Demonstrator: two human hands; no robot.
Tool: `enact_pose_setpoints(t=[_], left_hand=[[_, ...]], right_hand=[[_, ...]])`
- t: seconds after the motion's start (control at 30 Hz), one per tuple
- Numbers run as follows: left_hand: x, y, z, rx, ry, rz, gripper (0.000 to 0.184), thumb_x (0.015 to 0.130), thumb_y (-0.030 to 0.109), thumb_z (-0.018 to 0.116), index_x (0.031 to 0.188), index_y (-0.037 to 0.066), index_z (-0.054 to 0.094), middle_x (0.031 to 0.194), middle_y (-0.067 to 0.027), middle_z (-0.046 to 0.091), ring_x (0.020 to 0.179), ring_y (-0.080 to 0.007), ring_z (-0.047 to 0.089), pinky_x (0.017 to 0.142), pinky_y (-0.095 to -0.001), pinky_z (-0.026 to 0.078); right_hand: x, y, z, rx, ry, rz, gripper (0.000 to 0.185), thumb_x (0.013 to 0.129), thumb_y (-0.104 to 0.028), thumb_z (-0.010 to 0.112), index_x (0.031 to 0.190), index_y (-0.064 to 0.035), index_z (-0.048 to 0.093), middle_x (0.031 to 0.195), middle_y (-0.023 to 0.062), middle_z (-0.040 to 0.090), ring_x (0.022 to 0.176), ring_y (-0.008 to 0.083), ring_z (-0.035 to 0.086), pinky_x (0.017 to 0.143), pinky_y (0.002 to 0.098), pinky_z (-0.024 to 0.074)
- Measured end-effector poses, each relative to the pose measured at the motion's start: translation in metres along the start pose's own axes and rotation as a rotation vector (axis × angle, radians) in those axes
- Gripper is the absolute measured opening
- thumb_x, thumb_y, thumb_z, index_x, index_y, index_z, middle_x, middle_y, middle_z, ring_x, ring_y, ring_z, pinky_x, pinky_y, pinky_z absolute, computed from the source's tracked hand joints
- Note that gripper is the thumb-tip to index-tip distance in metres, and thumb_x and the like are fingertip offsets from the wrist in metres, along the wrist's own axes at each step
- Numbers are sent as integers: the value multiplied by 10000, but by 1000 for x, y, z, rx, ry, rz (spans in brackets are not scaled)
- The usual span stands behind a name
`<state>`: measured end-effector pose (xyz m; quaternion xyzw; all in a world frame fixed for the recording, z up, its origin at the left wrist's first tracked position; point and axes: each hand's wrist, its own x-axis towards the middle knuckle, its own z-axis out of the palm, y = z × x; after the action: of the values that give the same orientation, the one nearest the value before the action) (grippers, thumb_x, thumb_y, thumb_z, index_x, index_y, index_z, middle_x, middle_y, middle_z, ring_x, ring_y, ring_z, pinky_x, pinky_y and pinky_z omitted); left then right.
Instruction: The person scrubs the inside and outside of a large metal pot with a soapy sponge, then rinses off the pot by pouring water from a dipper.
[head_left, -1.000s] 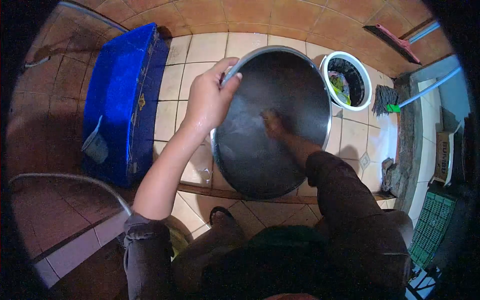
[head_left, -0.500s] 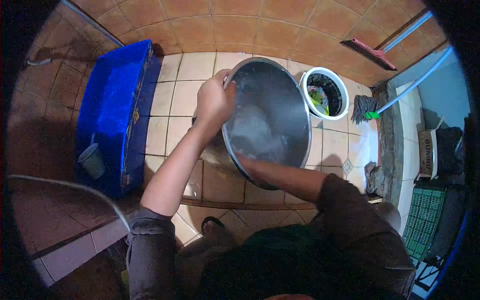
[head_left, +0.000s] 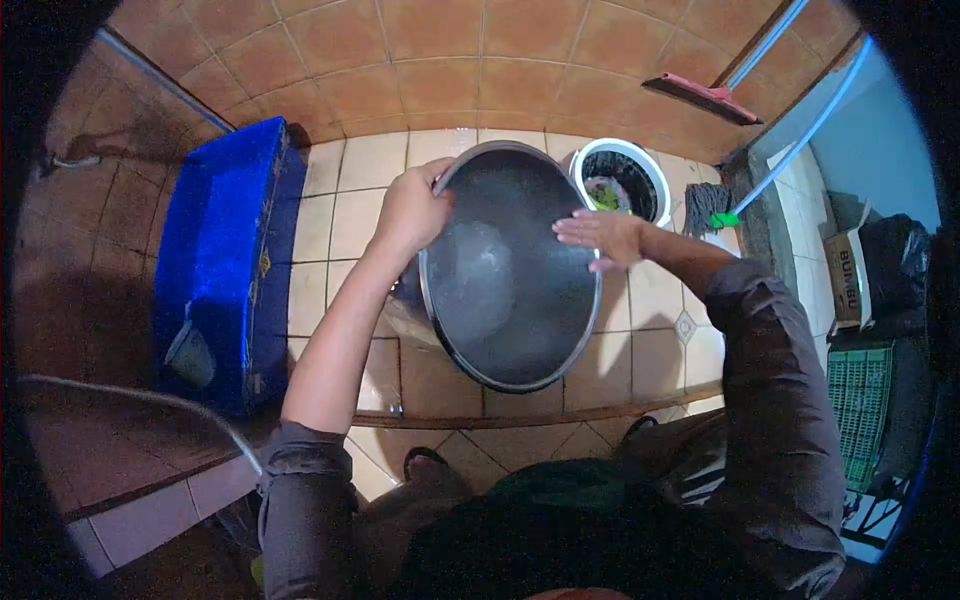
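Note:
A large, round, dark-grey pot (head_left: 515,330) is tilted so that its open mouth faces me, above the tiled floor. Its inside looks wet, with a pale shine on the left part. My left hand (head_left: 412,208) is closed around the upper left rim, thumb on the inner side. Over the right edge of the mouth, my right hand (head_left: 608,238) lies flat with fingers stretched toward the inside. Whether its fingertips touch the inner wall, I cannot tell. The pot's underside is mostly hidden.
A white bucket (head_left: 661,178) with a black liner and some refuse stands behind the pot. At left is a blue tub (head_left: 215,240) with a grey cup (head_left: 190,357). A mop (head_left: 705,208) and a squeegee (head_left: 703,97) are at right, near a green crate (head_left: 858,410).
My right hand has come up from inside the lower part of the pot to its right edge. The left hand keeps its hold on the rim.

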<state>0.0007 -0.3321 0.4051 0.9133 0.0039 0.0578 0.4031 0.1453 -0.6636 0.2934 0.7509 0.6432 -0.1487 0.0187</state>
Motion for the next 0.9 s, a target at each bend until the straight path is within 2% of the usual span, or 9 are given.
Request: enact_pose_setpoints(t=[0.07,0.2,0.4,0.47,0.53,0.6,0.67,0.8,0.9], left_hand=[[4,-4,4,-12,-35,21,466,749,-35,577,1204,58,609,1019,-195,680,971,-274,663,880,-332,477],[-2,10,3,39,-49,-5,476,749,-35,578,1214,64,603,1040,-200,673,1001,-291,652,894,-332,469],[-1,6,7,66,-45,8,485,749,-15,591,1218,105,608,1062,-205,663,1018,-323,641,900,-353,466],[2,19,6,94,-90,20,480,752,-5,597,1218,112,609,1062,-211,660,1023,-329,639,902,-358,466],[0,7,10,86,-60,40,452,768,-21,585,1205,91,611,1021,-172,678,968,-268,654,867,-335,472],[-1,-6,3,8,-33,36,433,776,-34,575,1193,78,615,989,-143,689,924,-224,656,841,-318,476],[-7,-13,1,-75,41,12,390,779,62,602,1165,104,639,944,-208,670,892,-338,658,801,-382,495],[-15,3,12,-53,110,11,343,806,49,584,1144,54,643,943,-190,677,880,-285,653,798,-346,490],[-24,2,2,-20,49,32,356,831,26,579,1186,12,612,976,-141,691,889,-169,644,818,-293,478]], right_hand=[[-4,-27,-36,-51,-214,85,828,795,-447,662,1451,-71,325,1542,129,249,1422,312,233,1160,500,168],[47,33,-73,-180,215,-238,980,727,-557,661,1463,-42,271,1549,99,239,1435,289,201,1172,472,155],[-11,-20,-37,-167,-112,82,843,738,-422,710,1417,-56,369,1499,118,341,1407,312,266,1170,416,199],[46,40,-59,-409,209,-238,704,823,-338,566,1435,-60,354,1543,68,269,1437,179,201,1198,355,102],[44,15,-64,-425,198,-111,786,802,-331,583,1467,-54,268,1565,63,205,1450,181,155,1200,357,90],[17,-38,-9,-15,278,248,904,753,-425,642,1474,-47,248,1557,103,213,1450,245,143,1193,381,103],[21,-96,103,21,20,413,895,805,-509,608,1478,-48,240,1546,144,207,1436,304,150,1177,429,108],[148,-283,29,1985,282,338,720,979,-549,346,1499,-71,210,1574,119,118,1445,243,106,1167,403,92],[225,-258,68,2052,334,250,685,993,-535,294,1487,-64,234,1562,125,162,1435,257,141,1164,403,121]])
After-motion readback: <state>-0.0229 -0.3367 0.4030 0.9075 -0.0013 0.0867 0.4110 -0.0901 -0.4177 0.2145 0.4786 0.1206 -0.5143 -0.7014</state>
